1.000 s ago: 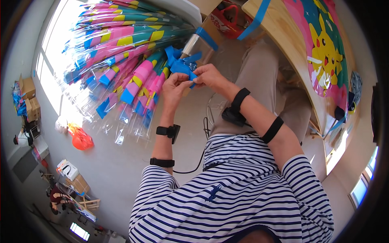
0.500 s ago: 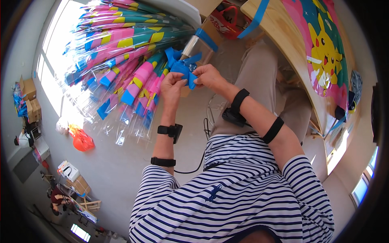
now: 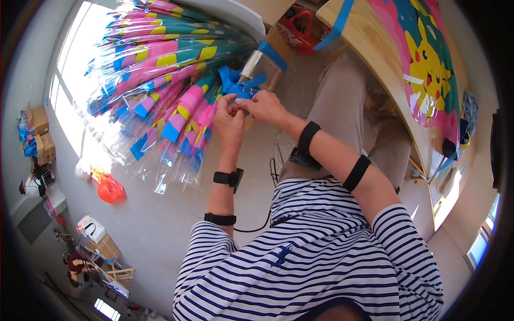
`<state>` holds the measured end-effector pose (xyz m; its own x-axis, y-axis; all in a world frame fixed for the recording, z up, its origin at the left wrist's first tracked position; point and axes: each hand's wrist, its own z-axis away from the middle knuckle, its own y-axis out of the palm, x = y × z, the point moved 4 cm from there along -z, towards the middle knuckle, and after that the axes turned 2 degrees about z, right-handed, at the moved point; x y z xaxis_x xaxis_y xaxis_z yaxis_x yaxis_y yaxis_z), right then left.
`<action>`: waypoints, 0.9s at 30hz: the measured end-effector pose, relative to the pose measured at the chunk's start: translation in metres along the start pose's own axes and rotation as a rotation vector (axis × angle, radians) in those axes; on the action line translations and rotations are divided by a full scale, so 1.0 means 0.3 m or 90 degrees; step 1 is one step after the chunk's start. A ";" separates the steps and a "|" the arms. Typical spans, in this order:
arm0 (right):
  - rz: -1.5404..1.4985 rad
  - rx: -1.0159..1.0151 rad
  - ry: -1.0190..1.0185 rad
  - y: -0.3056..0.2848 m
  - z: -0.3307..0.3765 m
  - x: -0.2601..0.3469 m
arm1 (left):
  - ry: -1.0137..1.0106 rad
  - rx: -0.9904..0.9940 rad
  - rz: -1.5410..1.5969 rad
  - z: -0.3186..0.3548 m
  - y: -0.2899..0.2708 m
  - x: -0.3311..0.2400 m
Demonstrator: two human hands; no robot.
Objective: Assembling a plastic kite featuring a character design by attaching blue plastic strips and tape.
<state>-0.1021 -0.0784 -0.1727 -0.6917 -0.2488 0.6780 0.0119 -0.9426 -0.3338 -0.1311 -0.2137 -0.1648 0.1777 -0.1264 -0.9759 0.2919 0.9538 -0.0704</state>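
A big bundle of clear plastic-wrapped sticks (image 3: 160, 69) with pink, yellow, teal and blue bands fans out to the upper left. Its narrow end is bound with blue tape (image 3: 238, 85). My left hand (image 3: 229, 119) and my right hand (image 3: 263, 106) meet at that taped end, fingers pinched on the blue tape. Both forearms wear black bands. A further strip of blue tape (image 3: 273, 54) wraps the clear neck beyond my fingers.
A wooden table (image 3: 385, 59) with a colourful cartoon sheet (image 3: 428, 64) runs along the right. A red bag (image 3: 297, 27) lies at the top. Cardboard boxes (image 3: 40, 134), an orange bag (image 3: 107, 187) and a distant person (image 3: 75, 262) are on the floor at left.
Both hands have stayed at the taped end of the bundle; the fingers have shifted slightly on the blue tape.
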 end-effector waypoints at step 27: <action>-0.083 0.086 0.019 -0.026 0.066 0.050 | -0.357 0.007 0.665 -0.240 0.046 0.327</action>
<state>-0.0982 -0.0792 -0.1471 -0.7144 -0.1186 0.6896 0.0173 -0.9882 -0.1521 -0.1773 -0.1931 -0.2765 0.7212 0.6074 -0.3329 -0.2310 0.6640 0.7112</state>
